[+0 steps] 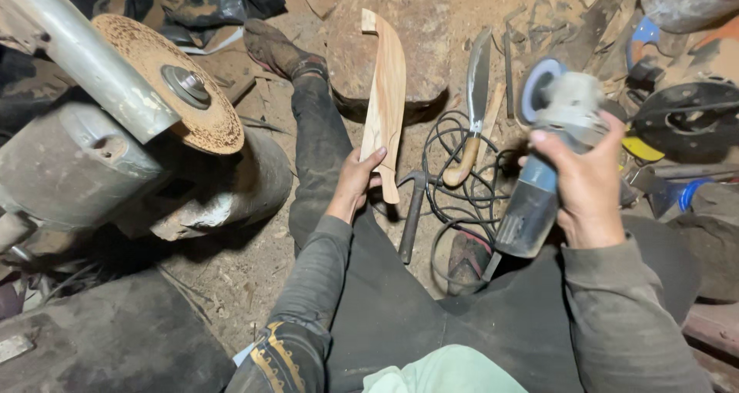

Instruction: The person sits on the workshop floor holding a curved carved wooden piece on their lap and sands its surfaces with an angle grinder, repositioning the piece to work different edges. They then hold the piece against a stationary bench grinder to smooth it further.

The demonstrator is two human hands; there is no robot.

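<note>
In my left hand [356,179]: a pale, curved, flat wooden blank [385,100], fingers closed around its lower end, held upright above my outstretched leg. In my right hand [589,189]: a grey-and-blue angle grinder [548,143], gripped round the body, disc end pointing away. On the dirt floor between them: a wooden-handled steel knife [476,104], a coiled black cable [454,177], a hammer [412,216]. To my left: a rusty round sanding disc [158,81] on a bench machine.

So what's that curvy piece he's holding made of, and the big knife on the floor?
The curvy piece in the left hand looks like bare wood: pale tan, with grain streaks and a matt, unvarnished surface. The knife seems to have a dull grey metal blade, and its handle looks like pale, smooth wood, though that is less sure.
</note>
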